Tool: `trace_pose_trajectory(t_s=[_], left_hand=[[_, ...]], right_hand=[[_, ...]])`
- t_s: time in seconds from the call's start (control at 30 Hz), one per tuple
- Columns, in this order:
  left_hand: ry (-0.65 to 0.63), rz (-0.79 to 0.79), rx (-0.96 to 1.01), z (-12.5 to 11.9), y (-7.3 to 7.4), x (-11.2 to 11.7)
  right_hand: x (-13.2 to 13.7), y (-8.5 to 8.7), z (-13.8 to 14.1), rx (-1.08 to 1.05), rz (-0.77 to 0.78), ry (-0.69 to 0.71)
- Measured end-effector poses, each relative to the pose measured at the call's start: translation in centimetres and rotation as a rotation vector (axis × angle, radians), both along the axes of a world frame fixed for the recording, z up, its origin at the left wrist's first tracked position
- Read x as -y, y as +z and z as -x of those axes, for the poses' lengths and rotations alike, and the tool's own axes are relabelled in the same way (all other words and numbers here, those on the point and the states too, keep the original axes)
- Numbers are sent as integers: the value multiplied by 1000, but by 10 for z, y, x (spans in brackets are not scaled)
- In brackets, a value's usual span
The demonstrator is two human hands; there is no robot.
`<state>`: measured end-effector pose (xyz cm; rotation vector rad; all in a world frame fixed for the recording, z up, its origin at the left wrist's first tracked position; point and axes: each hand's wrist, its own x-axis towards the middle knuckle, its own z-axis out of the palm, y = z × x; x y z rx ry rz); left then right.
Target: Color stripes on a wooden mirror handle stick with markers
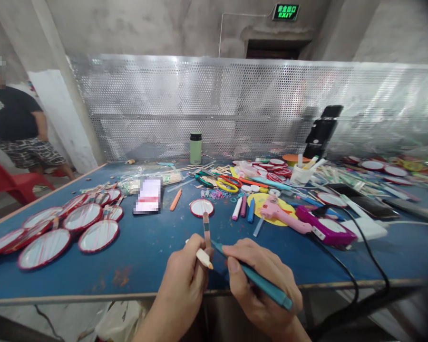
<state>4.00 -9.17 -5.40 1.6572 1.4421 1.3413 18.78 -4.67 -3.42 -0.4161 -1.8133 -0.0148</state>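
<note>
My left hand is closed around the wooden stick handle of a small round mirror with a red rim. The handle has a dark band and pinkish parts. Tucked in the same hand is a white marker with an orange tip. My right hand grips a teal marker like a pen. Its point is close beside the handle; whether it touches cannot be made out. A white, a purple and a blue marker lie beyond my right hand, and an orange marker beyond my left.
Red-rimmed mirrors overlap at the left, near a phone. A pink glue gun rests on a yellow disc at the right, with black cables. Scissors, a green bottle and a marker cup stand farther back. A person is at far left.
</note>
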Motion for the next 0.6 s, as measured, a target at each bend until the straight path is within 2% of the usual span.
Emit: trace_pose_trajectory(t_s=[0.4,0.6], left_hand=[[18,-42,-1,-1,1,0],[7,-10,-5,0,0,0]], right_hand=[[1,2,0,51,-4,57],[1,1,0,17,-8,-16]])
